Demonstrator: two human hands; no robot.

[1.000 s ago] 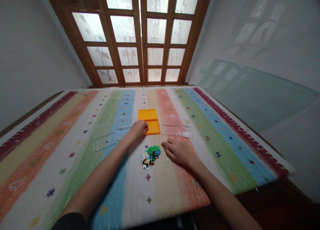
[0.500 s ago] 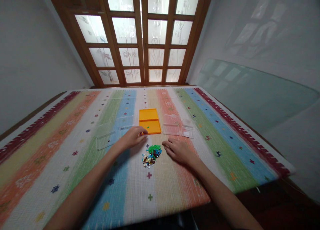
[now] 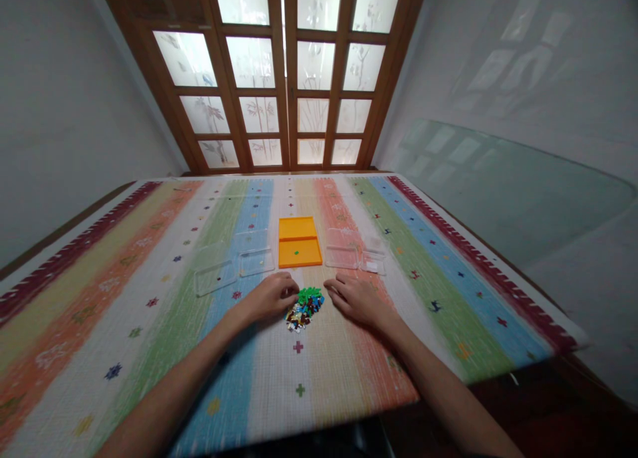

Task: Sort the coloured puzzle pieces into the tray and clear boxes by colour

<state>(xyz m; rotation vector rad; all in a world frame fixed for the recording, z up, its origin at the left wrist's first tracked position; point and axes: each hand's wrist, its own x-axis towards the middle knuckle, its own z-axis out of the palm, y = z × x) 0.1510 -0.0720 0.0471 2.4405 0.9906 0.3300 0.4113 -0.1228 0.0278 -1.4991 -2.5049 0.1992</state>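
A small heap of tiny coloured pieces point(image 3: 305, 307), green, blue, brown and white, lies on the striped cloth. My left hand point(image 3: 272, 296) rests at the heap's left edge with its fingers curled toward the pieces; whether it holds one is hidden. On the other side of the heap my right hand point(image 3: 355, 298) lies flat on the cloth, fingers stretched out and holding nothing. Beyond the heap sits an orange two-part tray point(image 3: 298, 242) with one small green piece in its near half.
Clear plastic boxes flank the orange tray: two to its left point(image 3: 215, 274) point(image 3: 254, 258) and two to its right point(image 3: 341, 254) point(image 3: 373, 261). The striped cloth point(image 3: 149, 325) covers the whole table. A wooden glazed door point(image 3: 294, 72) stands behind, and the table's right edge point(image 3: 498, 258) drops off.
My left hand has drawn back from the orange tray to the left side of the heap. A small green piece now lies in the tray. My right hand has barely moved.
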